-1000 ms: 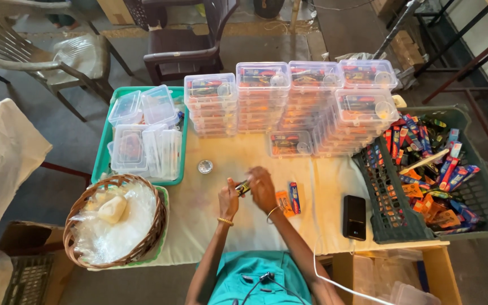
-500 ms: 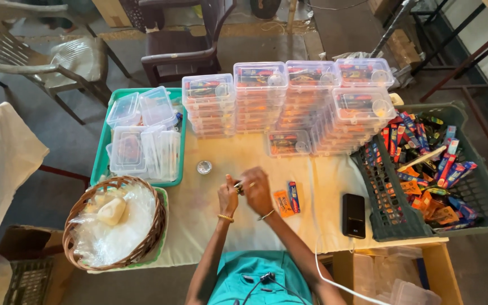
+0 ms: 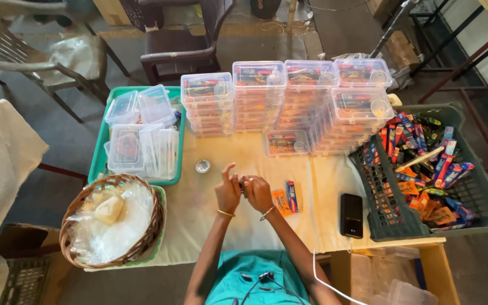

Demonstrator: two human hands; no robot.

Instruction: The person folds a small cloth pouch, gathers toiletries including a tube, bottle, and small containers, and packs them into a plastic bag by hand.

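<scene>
Both forearms reach forward, the left hand (image 3: 228,194) and right hand (image 3: 258,192) touching at the fingers (image 3: 243,182), left forefinger raised.

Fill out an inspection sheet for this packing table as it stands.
Surface: table under a pale cloth.
Job's things: small item, hard to make out, pinched between left hand and right hand.
Clutter: stacked clear boxes, green tray of empty boxes, wicker basket, dark crate of colourful packets, black phone, two small packets.
Grippers: both hands closed together.
Cables: white cable.
Surroundings: chairs.
</scene>
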